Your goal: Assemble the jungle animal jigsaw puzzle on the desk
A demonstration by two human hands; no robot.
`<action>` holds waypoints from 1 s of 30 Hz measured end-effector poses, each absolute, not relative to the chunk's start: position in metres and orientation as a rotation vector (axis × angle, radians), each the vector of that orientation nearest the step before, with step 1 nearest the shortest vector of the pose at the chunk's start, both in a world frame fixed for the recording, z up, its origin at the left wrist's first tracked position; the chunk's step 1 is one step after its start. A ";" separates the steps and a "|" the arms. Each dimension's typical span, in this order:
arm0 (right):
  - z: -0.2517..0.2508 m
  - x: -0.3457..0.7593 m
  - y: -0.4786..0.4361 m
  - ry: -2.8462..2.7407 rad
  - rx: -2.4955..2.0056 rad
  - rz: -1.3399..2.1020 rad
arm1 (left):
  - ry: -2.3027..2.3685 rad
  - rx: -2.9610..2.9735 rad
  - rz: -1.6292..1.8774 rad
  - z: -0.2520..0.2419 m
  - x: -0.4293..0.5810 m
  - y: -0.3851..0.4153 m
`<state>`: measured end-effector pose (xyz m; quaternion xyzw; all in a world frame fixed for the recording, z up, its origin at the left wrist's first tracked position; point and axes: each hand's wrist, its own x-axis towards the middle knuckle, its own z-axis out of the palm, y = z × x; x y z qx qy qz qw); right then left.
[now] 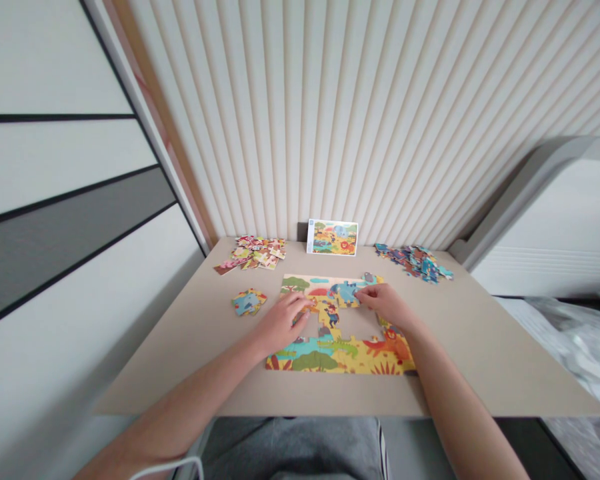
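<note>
A partly assembled jigsaw puzzle (316,361) lies on the table, with bare table showing through gaps in its middle. My left hand (284,323) rests over its left part, fingers spread and nothing visible in them. At the upper right of the puzzle, my right hand (387,303) pinches the edge of a blue elephant piece (347,293). Part of the puzzle's right side is hidden under my right hand and forearm. Left of the puzzle sits a small cluster of blue and yellow pieces (249,302).
A picture card (332,238) stands against the pleated wall at the table's back. Pink and yellow pieces (258,253) are heaped at the back left of the table (460,353); dark blue pieces (419,262) lie back right. Clear plastic (580,340) is beyond the right edge.
</note>
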<state>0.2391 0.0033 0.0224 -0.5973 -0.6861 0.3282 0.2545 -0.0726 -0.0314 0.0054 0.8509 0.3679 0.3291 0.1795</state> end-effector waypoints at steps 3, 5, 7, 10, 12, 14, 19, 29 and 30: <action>0.016 0.238 0.003 -1.899 -1.575 0.945 | 1.024 2.414 0.924 0.005 -0.073 -0.032; 0.013 0.238 0.004 -1.913 -1.579 0.953 | 1.018 2.423 0.914 0.006 -0.073 -0.032; 0.010 0.240 0.004 -1.915 -1.619 0.950 | 1.015 2.432 0.904 0.007 -0.073 -0.032; 0.008 0.241 0.004 -1.875 -1.690 0.914 | 1.012 2.442 0.884 0.008 -0.073 -0.033; 0.008 0.241 0.003 -1.861 -1.703 0.903 | 1.013 2.444 0.872 0.009 -0.073 -0.033; 0.009 0.241 0.001 -1.878 -1.697 0.926 | 1.016 2.441 0.867 0.009 -0.073 -0.033; 0.010 0.238 0.000 -2.014 -1.698 0.797 | 1.017 2.456 0.864 0.008 -0.073 -0.033; 0.008 0.236 0.002 -1.997 -1.742 0.693 | 1.026 2.479 0.852 0.007 -0.073 -0.033; 0.008 0.236 0.002 -1.997 -1.750 0.684 | 1.028 2.480 0.849 0.007 -0.073 -0.033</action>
